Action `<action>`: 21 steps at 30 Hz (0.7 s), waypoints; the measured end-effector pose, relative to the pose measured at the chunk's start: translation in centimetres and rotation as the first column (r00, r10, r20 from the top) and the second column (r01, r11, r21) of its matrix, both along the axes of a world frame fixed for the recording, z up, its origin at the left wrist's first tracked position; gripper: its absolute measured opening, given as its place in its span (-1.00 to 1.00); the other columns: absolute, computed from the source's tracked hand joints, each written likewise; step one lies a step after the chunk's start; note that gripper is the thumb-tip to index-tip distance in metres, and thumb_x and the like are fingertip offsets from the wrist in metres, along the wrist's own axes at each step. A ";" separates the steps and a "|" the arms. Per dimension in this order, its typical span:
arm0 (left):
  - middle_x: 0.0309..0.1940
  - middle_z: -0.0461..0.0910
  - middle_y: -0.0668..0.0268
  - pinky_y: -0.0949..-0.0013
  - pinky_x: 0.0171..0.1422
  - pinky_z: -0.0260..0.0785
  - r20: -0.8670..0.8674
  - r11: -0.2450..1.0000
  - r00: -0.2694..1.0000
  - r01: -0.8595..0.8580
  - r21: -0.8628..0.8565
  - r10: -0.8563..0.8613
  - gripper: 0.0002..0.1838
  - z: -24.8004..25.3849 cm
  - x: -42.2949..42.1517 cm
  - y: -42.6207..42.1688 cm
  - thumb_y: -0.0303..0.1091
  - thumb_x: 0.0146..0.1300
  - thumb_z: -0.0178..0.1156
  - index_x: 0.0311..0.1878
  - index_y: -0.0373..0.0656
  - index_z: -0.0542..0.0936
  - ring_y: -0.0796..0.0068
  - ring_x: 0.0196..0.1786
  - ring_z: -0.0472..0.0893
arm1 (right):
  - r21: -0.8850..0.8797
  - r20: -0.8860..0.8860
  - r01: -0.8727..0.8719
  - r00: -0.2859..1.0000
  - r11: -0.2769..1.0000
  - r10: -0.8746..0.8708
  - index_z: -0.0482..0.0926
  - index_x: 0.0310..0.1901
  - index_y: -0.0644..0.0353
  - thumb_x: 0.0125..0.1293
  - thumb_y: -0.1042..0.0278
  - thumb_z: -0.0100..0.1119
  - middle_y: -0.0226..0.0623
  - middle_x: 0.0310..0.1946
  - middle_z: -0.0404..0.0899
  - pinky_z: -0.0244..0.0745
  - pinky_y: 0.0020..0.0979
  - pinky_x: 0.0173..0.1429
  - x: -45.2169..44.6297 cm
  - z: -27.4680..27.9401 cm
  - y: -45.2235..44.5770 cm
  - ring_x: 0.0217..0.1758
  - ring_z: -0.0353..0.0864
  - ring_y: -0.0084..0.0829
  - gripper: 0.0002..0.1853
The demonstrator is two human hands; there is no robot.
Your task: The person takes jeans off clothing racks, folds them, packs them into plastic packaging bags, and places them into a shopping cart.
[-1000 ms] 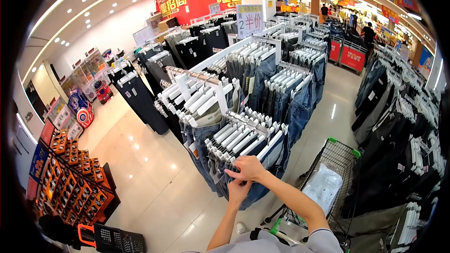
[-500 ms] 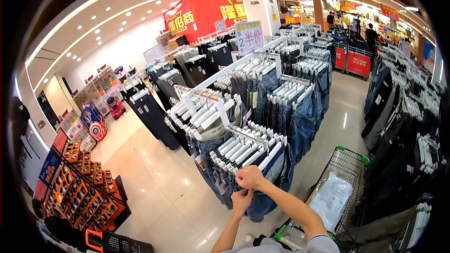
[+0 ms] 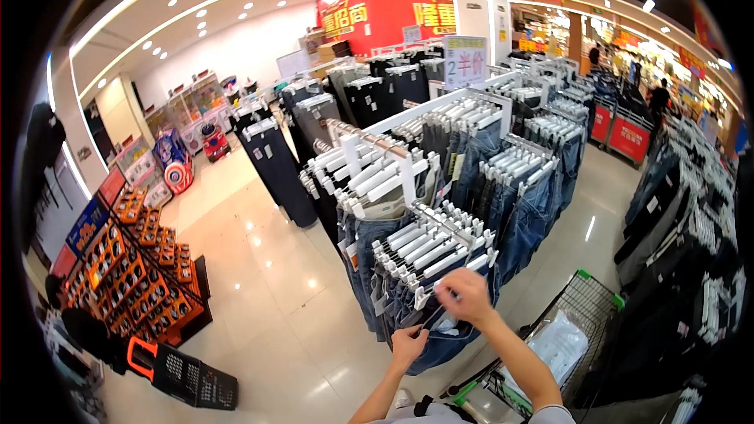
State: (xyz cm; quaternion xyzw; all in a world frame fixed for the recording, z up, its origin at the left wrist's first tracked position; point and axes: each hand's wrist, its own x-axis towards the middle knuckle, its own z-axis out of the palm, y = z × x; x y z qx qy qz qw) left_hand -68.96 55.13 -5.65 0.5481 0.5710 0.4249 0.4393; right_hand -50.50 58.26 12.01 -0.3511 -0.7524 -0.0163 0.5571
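The left hand (image 3: 408, 345), low in the centre of the frame, had its thumb and fingers drawn together on the upper edge of the front pair of jeans (image 3: 437, 357), which hung at the near end of a white clothes rack (image 3: 408, 182). The right hand (image 3: 466, 296) was just above and to the right of it, fingers curled, beside the end of a white hanger (image 3: 425, 295); blur made it impossible to tell whether it gripped anything.

A close row of white clip hangers (image 3: 416, 247) stretched behind the hands, and more denim (image 3: 525, 228) hung farther along the rack. A printed sign (image 3: 465, 61) stood upright above it in the upper centre.

At the lower right, a wire shopping cart (image 3: 594, 306) with green corners carried a clear plastic-wrapped bundle (image 3: 559, 341). Dark trousers (image 3: 656, 267) hung at the right edge. In the lower left, a black basket (image 3: 196, 377) with an orange handle (image 3: 141, 358) stood on the glossy floor (image 3: 275, 330), near a stand of orange packages (image 3: 145, 283). Two people were visible in the distance, upper right.
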 end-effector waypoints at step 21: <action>-0.45 0.78 0.23 0.44 -0.26 0.52 -0.078 0.997 0.995 0.065 0.052 -0.060 -0.63 1.8 -2.1 -1.7 -0.26 0.27 0.32 0.04 -0.30 0.74 0.61 -0.42 0.68 | -0.626 -0.351 0.350 0.671 0.697 -0.653 0.63 -0.54 0.33 0.53 -0.12 0.11 -0.31 -0.70 0.48 0.36 -0.34 -0.33 10.7 -14.5 10.9 -0.55 0.48 -0.48 -0.36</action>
